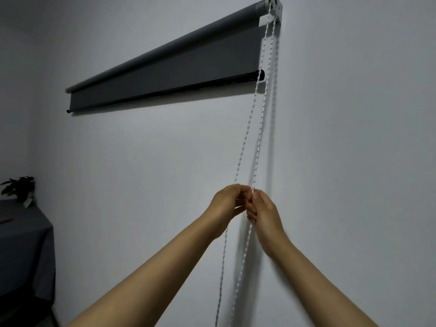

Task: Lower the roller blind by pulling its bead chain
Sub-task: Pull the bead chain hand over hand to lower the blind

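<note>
A dark grey roller blind [165, 74] hangs across the upper half of the frame, only a short stretch unrolled above its black bottom bar [165, 92]. From the white bracket [276, 7] at the upper right, the white bead chain [250, 128] drops in two strands to the lower centre. There the left hand [230, 201] closes its fingers around one strand and the right hand [263, 211] grips the other, knuckles touching. A potted plant [20, 188] sits on a dark-draped table [23, 244] at the left edge.

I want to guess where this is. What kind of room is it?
Probably a room in a home: a roller blind hangs on a plain wall, and a potted plant stands on a cloth-covered table.
</note>
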